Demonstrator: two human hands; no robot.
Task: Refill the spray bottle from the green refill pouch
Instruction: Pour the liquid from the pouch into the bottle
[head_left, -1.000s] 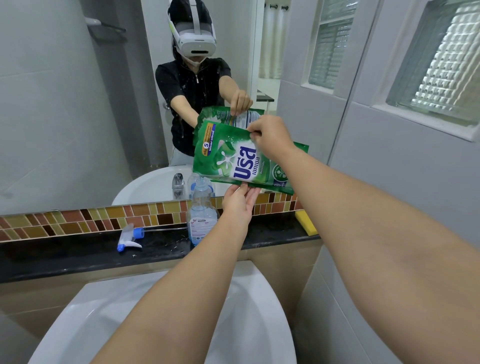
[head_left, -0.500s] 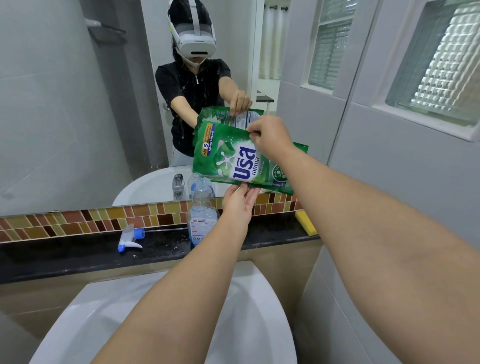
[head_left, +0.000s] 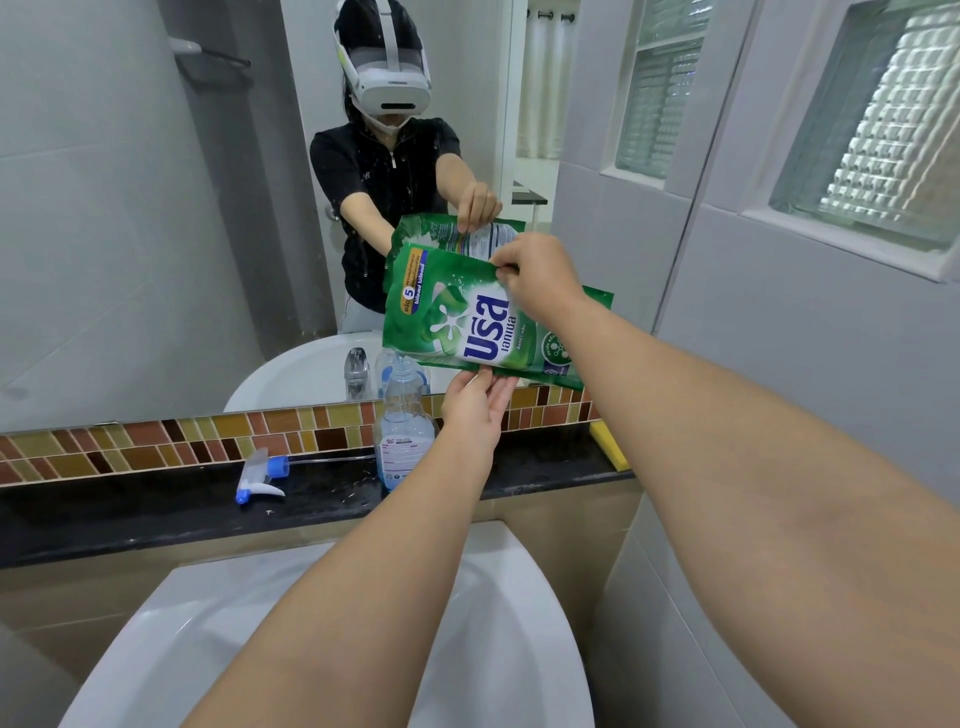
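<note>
The green refill pouch (head_left: 457, 317) hangs tilted on its side above the clear spray bottle (head_left: 402, 431), its lower left corner at the bottle's open neck. The bottle stands upright on the black counter ledge (head_left: 130, 512) and holds a little pale blue liquid. My right hand (head_left: 535, 275) pinches the pouch's upper edge. My left hand (head_left: 475, 410) holds the pouch's lower edge from below, fingers against it. The bottle's white and blue trigger head (head_left: 260, 475) lies on the ledge to the left.
A white basin (head_left: 322, 639) sits below the ledge. A mirror (head_left: 208, 208) behind the ledge shows me, the tap and the pouch. A yellow sponge (head_left: 608, 444) lies at the ledge's right end. A tiled wall with glass blocks stands on the right.
</note>
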